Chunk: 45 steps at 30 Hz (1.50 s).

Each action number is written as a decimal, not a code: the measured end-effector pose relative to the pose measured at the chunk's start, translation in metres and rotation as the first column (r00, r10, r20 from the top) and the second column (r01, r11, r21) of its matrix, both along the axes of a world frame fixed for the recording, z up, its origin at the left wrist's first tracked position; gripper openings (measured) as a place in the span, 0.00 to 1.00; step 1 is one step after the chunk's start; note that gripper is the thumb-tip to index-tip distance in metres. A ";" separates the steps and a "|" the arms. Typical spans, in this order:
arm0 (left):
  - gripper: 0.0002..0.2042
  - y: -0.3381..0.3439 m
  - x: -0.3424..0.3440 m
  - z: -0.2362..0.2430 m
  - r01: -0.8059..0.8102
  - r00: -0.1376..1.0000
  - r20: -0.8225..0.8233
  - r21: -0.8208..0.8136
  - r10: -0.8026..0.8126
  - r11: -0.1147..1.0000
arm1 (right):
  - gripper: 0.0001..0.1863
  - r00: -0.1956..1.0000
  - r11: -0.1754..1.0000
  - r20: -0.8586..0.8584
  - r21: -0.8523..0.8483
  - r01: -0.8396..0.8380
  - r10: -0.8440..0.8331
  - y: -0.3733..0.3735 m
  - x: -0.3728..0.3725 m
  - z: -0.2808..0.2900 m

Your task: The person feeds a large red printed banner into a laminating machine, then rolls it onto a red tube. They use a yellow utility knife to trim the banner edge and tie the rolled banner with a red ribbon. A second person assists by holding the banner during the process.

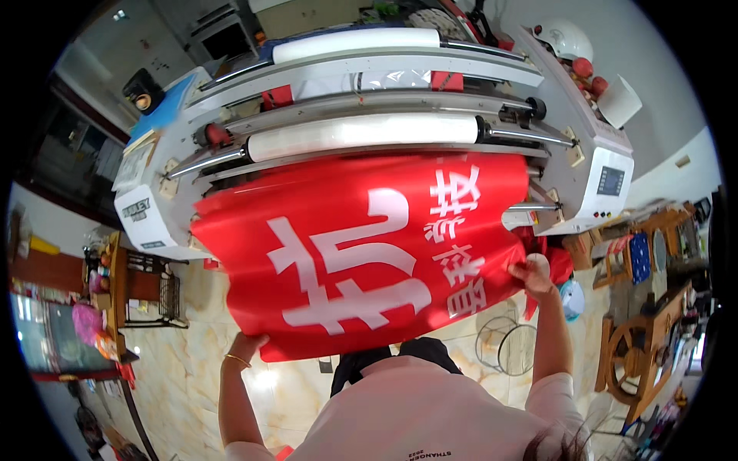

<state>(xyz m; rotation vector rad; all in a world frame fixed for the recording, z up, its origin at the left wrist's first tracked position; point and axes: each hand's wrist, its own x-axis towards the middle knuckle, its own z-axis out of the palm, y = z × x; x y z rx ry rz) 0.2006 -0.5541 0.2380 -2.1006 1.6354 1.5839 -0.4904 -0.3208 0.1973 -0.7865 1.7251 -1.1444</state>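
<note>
A wide red banner (361, 261) with large white lettering stretches from the roller machine (300, 100) toward my body. At its near left corner my left hand (249, 347), with a bangle at the wrist, pinches the edge. My right hand (533, 278) grips the near right edge, somewhat farther from me. The banner sags and ripples slightly between the hands. Its far edge lies along the machine's front, just below a white roll (365, 137). The fingers under the sheet are hidden.
A second white roll (357, 44) sits higher at the back. The machine's right end carries a control panel (612, 181), and a white helmet (565, 38) lies beyond. A round wire stand (507, 346) is on the tiled floor (284, 396). Wooden furniture (642, 353) stands right.
</note>
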 end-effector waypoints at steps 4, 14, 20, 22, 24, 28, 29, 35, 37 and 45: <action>0.15 -0.031 -0.011 0.028 -0.090 0.866 -0.493 0.011 0.084 0.996 | 0.17 0.951 0.995 0.299 0.090 0.052 -0.077 -0.003 0.045 0.063; 0.23 0.007 0.062 -0.091 0.261 0.965 -0.006 0.084 -0.262 0.962 | 0.23 0.973 0.755 -0.229 0.642 0.131 0.026 0.085 0.118 -0.013; 0.20 0.037 0.060 -0.049 0.059 0.983 -0.179 0.145 -0.033 0.988 | 0.28 0.976 0.822 -0.190 0.569 0.018 0.110 0.126 0.135 -0.003; 0.14 0.046 0.063 -0.043 0.113 0.971 -0.230 0.230 -0.059 0.967 | 0.31 0.983 0.798 -0.025 0.588 -0.132 0.181 0.139 0.135 0.002; 0.14 0.064 0.043 -0.017 0.391 0.916 -0.106 0.010 -0.388 0.920 | 0.30 0.843 0.756 -0.238 0.599 -0.264 0.483 0.148 0.145 0.015; 0.16 0.044 0.043 -0.026 0.707 0.704 0.261 -0.340 -0.660 0.620 | 0.19 0.662 0.676 -0.364 0.674 -0.298 0.655 0.158 0.130 -0.011; 0.17 0.037 0.043 -0.031 0.693 0.716 0.310 -0.423 -0.625 0.584 | 0.12 0.760 0.820 -0.460 0.549 -0.162 0.459 0.156 0.112 -0.014; 0.16 0.055 -0.014 0.155 0.213 0.953 0.155 -0.954 -0.260 0.212 | 0.16 0.607 0.987 -0.782 -0.160 0.025 -0.142 0.102 0.111 0.191; 0.15 0.069 0.015 0.138 0.135 0.973 0.114 -0.986 -0.198 0.095 | 0.18 0.639 0.983 -0.749 -0.164 0.078 -0.175 0.116 0.119 0.194; 0.10 0.078 0.007 0.095 -0.219 0.657 -0.746 -0.320 -0.102 0.922 | 0.09 0.872 0.925 -0.410 -0.364 0.111 -0.266 0.190 0.106 0.079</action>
